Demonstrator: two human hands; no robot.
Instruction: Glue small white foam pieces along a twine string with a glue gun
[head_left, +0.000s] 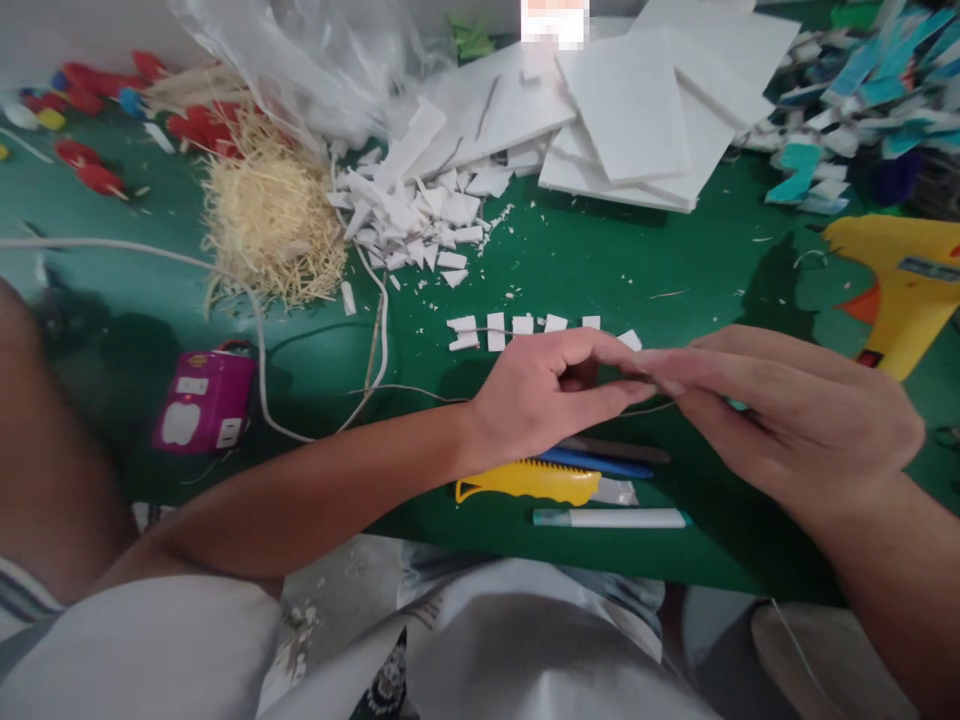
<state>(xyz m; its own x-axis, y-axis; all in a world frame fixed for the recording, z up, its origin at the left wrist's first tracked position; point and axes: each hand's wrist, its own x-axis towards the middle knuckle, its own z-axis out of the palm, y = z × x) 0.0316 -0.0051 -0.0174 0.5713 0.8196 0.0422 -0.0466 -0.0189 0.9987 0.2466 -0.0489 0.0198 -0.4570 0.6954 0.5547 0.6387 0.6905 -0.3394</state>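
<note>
Over the green table, my left hand point(536, 385) and my right hand point(795, 410) meet fingertip to fingertip. Both are closed in a pinch, and whatever is between the fingertips is too small and covered to make out. Just behind them stands a row of several small white foam pieces point(496, 332), the right end partly hidden by my fingers. A thin wire point(420, 391) passes beneath my left hand. Below the hands lie a yellow craft knife point(532, 484), a blue stick-like tool point(600, 462) and a white pen point(630, 518) with green ends.
White foam sheets point(622, 110) and a heap of foam scraps point(420, 215) lie at the back. Pale shredded straw point(270, 215) sits left of them. A yellow glue gun point(896, 280) is at right. A purple box point(204, 400) and white cord point(259, 330) lie left, near another person's arm point(45, 400).
</note>
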